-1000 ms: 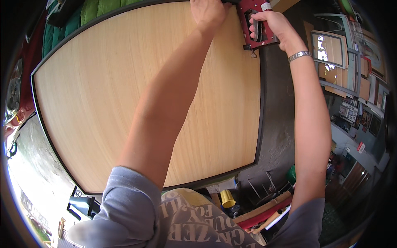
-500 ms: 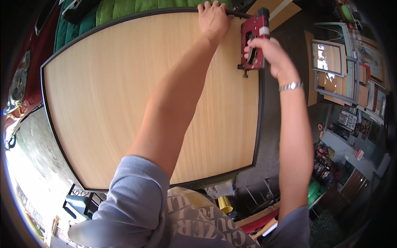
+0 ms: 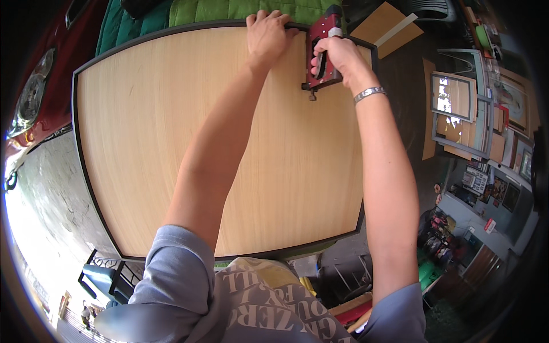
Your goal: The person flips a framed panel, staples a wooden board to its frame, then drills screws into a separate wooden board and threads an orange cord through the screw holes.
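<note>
A large wood-grain panel (image 3: 171, 143) in a narrow black frame (image 3: 84, 166) lies flat before me. At its far side my left hand (image 3: 269, 37) has its fingers hooked over the frame's edge, the thumb pointing right along it. Just to the right, my right hand (image 3: 337, 57) is wrapped round the handle of a red staple gun (image 3: 330, 77). The tool's far end reaches the far edge of the frame, left of the far right corner; whether its nose touches the frame I cannot tell.
Green quilted padding (image 3: 217, 10) shows beyond and under the panel. A red car (image 3: 51, 68) stands at the left. Cardboard (image 3: 386, 31) lies at the far right, near leaning frames (image 3: 454, 97). A dark chair (image 3: 108, 280) is at the lower left.
Both hands have moved left along the far edge. The staple gun has come away from the far right corner with my right hand. The view has shifted a little.
</note>
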The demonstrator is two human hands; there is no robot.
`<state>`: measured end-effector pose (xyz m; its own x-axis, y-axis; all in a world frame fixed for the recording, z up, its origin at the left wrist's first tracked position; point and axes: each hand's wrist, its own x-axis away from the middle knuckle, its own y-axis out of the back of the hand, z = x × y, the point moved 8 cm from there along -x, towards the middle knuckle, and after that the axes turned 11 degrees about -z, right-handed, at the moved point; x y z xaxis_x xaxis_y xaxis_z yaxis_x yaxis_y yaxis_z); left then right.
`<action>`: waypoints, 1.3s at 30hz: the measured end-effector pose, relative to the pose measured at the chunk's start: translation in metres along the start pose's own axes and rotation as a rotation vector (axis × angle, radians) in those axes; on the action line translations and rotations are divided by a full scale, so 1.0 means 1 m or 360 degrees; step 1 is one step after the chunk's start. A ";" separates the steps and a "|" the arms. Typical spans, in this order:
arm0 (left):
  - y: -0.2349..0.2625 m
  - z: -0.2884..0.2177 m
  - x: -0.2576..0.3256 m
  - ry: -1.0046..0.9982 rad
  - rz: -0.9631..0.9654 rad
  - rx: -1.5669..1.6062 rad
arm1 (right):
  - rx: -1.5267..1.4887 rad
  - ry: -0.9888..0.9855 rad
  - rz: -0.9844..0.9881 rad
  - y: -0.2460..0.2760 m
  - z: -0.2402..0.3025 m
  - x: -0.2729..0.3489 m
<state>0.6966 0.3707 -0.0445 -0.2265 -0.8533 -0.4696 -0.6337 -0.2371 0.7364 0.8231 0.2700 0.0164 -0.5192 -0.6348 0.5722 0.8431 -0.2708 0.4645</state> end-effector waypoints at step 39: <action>0.068 0.080 0.013 -0.0137 0.0115 0.0021 | -0.0271 -0.0022 0.0078 -0.134 -0.071 0.113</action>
<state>0.5914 0.3803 -0.0391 -0.3346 -0.8247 -0.4560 -0.6228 -0.1695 0.7638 0.6611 0.1835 -0.0294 -0.4779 -0.6404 0.6013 0.8783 -0.3592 0.3155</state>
